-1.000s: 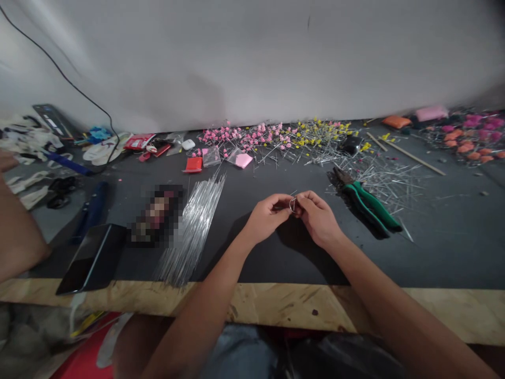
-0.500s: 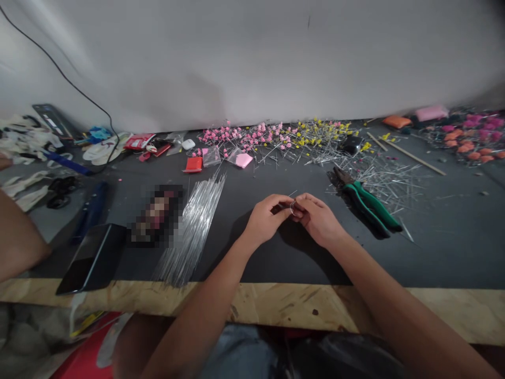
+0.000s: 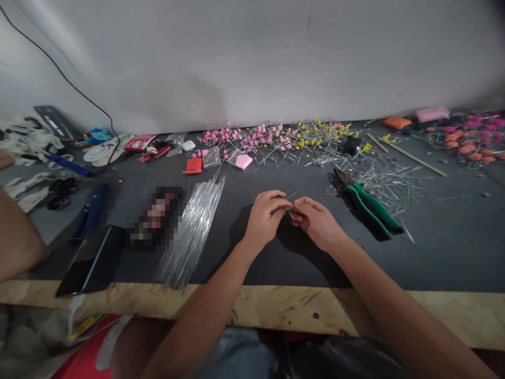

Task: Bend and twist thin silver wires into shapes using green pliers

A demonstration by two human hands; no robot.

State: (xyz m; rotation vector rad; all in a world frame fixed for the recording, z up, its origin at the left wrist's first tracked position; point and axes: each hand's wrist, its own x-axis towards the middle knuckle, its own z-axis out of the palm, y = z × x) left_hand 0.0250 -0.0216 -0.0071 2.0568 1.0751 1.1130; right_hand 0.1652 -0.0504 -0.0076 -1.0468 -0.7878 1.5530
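Observation:
A thin silver wire [image 3: 291,212], bent into a curve, is pinched between my two hands above the dark tabletop. My left hand [image 3: 267,217] closes its thumb and fingertips on one part of it, and a straight end pokes out past them. On the other side my right hand [image 3: 315,218] grips the curved part, fingers curled. The fingers hide much of the wire. Green-handled pliers [image 3: 371,206] lie to the right of my right hand. Left of my left hand is a bundle of straight silver wires [image 3: 193,231].
Along the wall lie wire stems with pink tips [image 3: 244,138] and yellow tips [image 3: 323,131]. Loose wire pieces [image 3: 389,179] scatter behind the pliers. A black phone-like object [image 3: 89,260] sits by the table's wooden edge [image 3: 292,308]. Another person's arm [image 3: 18,237] is at far left.
My left fingers have shifted slightly on the wire and drawn a little apart from my right hand. More of the wire's straight end shows. The things on the table stay put.

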